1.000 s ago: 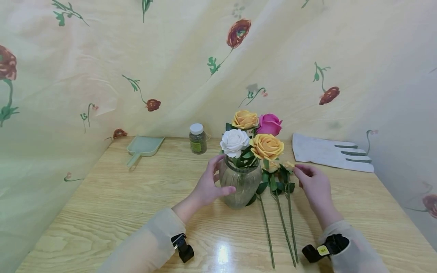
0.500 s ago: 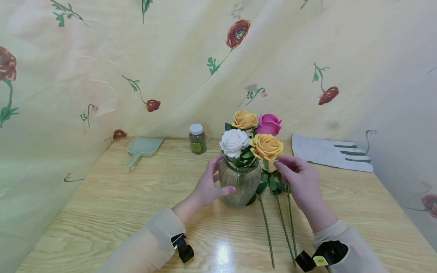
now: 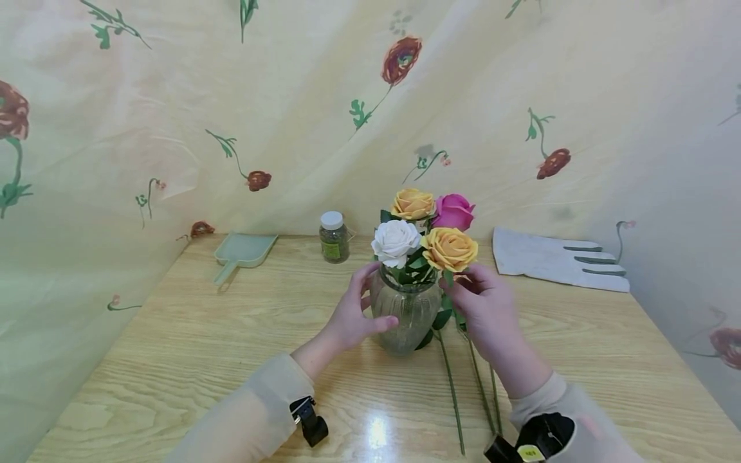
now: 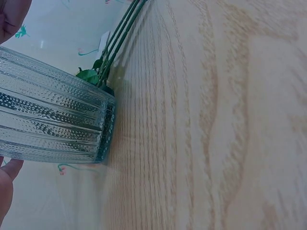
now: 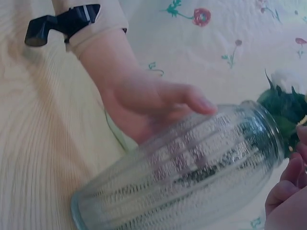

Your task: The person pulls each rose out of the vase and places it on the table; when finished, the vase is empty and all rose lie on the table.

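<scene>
A ribbed clear glass vase [image 3: 405,318] stands upright, holding a white rose [image 3: 396,243], a magenta rose [image 3: 454,212] and two yellow roses [image 3: 450,249]. My left hand [image 3: 359,315] grips its left side, thumb across the front. The right wrist view shows that hand [image 5: 148,100] around the glass too. My right hand [image 3: 486,305] is at the vase's right rim, thumb and fingers close together by a leaf under the front yellow rose; I cannot tell whether they pinch anything. Beneath it, loose rose stems [image 3: 451,392] lie on the table, their blooms largely hidden.
A green dustpan [image 3: 246,249] lies at the back left of the wooden table [image 3: 231,334]. A white-capped jar [image 3: 334,238] stands behind the vase, slightly left. A pale work glove [image 3: 556,258] lies at the back right, against the floral backdrop cloth [image 3: 312,116].
My right hand has moved left from a loose yellow rose bloom to the vase's rim, passing over the other loose blooms. The left hand stays on the vase.
</scene>
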`<state>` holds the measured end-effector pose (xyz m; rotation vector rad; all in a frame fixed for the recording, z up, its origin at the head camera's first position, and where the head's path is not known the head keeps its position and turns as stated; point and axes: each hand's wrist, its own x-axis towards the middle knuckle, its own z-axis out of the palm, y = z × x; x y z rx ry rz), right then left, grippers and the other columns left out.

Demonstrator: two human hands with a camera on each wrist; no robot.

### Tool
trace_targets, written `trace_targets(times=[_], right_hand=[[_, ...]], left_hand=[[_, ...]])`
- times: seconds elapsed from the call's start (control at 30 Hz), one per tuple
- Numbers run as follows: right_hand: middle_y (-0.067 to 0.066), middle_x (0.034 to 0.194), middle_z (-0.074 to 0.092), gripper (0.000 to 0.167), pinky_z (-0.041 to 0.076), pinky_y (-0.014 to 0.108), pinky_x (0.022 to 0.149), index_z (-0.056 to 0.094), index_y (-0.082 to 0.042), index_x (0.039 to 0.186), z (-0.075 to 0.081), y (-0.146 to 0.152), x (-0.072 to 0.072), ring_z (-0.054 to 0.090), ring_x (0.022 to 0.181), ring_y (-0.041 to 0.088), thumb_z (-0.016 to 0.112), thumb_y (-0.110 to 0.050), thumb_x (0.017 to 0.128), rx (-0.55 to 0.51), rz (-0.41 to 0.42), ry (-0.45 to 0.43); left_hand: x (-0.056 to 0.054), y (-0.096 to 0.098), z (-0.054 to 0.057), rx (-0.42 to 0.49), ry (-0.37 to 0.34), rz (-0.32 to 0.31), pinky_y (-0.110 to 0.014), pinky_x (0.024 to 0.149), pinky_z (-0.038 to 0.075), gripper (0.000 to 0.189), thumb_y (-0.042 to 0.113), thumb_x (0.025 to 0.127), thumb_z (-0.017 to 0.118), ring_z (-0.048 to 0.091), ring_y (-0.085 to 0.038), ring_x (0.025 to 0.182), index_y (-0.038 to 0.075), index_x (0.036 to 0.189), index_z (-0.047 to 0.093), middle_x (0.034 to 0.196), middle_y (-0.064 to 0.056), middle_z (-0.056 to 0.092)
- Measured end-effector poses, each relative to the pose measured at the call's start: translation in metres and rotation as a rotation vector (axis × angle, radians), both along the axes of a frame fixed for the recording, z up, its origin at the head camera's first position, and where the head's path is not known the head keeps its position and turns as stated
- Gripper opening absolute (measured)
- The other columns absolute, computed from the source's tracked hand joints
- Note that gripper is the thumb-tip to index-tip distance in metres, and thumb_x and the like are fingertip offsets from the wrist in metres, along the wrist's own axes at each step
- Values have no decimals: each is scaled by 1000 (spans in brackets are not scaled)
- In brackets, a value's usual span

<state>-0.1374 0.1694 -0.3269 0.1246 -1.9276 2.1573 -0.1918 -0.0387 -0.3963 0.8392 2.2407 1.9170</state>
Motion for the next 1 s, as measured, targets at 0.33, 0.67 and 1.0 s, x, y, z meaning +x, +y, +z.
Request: trace_targets(times=[0.33,0.67,1.0], right_hand=[[-4,82,57,30,25,19,45,68,-24,101,2,-21,-1,33,51,8,62,1,87,-140,2,21],[-4,75,54,30,20,22,43,68,-20,92,3,-25,-4,31,46,8,56,8,88,-282,-35,46],[-2,77,48,21,25,15,42,64,-13,104,11,-19,-3,34,47,5,58,1,90,-534,70,152]], left_hand=[[0,0,0,0,18,6,-47,103,35,90,16,75,76,31,-31,131,16,145,20,147,-10,26],[0,1,0,8,27,-4,-46,103,35,90,19,75,77,33,-28,129,19,145,21,145,-8,28],[-1,0,0,-3,-1,8,-45,103,35,88,16,74,75,35,-29,127,14,144,22,140,-11,35]])
